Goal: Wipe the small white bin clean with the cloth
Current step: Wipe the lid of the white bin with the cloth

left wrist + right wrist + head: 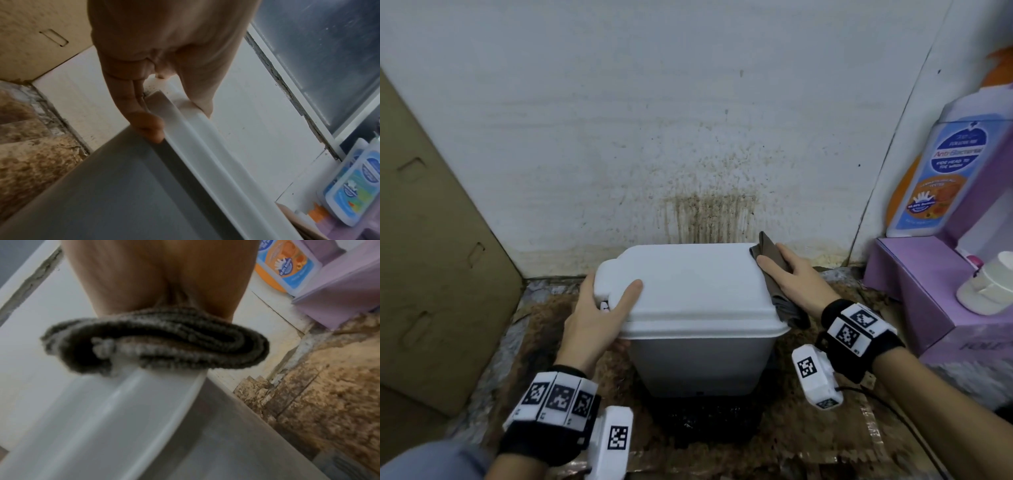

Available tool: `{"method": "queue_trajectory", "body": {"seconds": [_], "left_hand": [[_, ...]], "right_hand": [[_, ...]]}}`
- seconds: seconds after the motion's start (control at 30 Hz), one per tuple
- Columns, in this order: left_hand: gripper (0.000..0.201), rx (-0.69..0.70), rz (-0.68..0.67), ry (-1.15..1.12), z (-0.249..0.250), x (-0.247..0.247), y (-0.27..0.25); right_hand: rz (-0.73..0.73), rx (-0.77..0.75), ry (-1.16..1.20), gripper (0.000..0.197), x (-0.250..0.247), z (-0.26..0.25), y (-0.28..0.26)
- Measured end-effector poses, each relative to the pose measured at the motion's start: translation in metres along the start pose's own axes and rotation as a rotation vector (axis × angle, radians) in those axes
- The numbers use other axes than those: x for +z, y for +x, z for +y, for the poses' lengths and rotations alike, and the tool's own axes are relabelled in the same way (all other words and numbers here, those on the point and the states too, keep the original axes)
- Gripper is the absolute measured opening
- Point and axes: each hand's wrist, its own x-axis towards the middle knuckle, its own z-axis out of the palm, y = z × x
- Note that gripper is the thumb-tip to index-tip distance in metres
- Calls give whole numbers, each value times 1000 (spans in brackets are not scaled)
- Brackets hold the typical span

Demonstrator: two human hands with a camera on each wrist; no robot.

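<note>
The right hand (789, 277), right of centre in the head view, lies with straight fingers flat on a folded grey-brown ribbed cloth (774, 274), pressing it against the right edge of the lid; in the right wrist view the cloth (156, 340) bunches in a thick roll under the palm and laps over the rim. The left hand (599, 308), lower left of centre, grips the lid's left end, thumb laid on top and fingers (148, 123) curled under the lip, steadying it.

The small white plastic bin with a closed rounded lid (698, 294) stands at the middle of the frame on stained brown floor covering, close to a white wall (688, 120) streaked with brown drips just above it.

To wipe well, I judge the cloth should be spread flatter so more of it meets the plastic, then drawn in overlapping strokes across the lid top, which looks untouched, while the left hand holds firm against sliding. The rim groove and the grey sides below probably want a folded edge worked along them.
</note>
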Motion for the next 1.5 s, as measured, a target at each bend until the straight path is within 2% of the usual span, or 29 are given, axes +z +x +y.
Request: {"method": "queue_trajectory", "body": {"seconds": [0.1,0.2,0.27,0.37,0.4,0.57,0.67,0.83,0.93,1.03,1.1,1.2,1.33,1.5], "left_hand": [[97,33,5,-2,3,-2,-1],[97,70,12,-2,11,-3,6],[98,98,30,-16,19,-4,14],[99,115,9,-21,27,-5,28],[99,110,-7,-11,26,-4,32],[87,81,-4,-22,18,5,34],[92,54,2,-21,14,6,30],[85,27,70,15,12,12,17],[100,19,151,4,12,22,2],[119,-32,186,-50,17,37,-23],[128,-33,185,-131,22,46,-43],[113,-44,160,-212,26,64,-66],[118,69,168,-343,22,77,-75],[116,150,166,-438,20,84,-75]], "right_hand": [[7,-25,34,92,1,3,-8],[80,-6,93,79,5,1,-27],[123,8,153,78,10,3,-41],[177,52,146,107,22,7,-57],[183,78,137,109,25,9,-61],[149,99,106,81,31,13,-76],[119,118,63,76,31,8,-79],[87,142,-7,73,31,0,-74],[90,110,-86,71,24,-4,-57],[28,65,-147,67,12,-3,-34],[-21,25,-203,58,4,-3,-21],[-85,-2,-224,47,-3,-5,-7],[-222,-27,-183,80,-7,-4,3],[-287,-25,-213,99,-9,-1,10]]}}
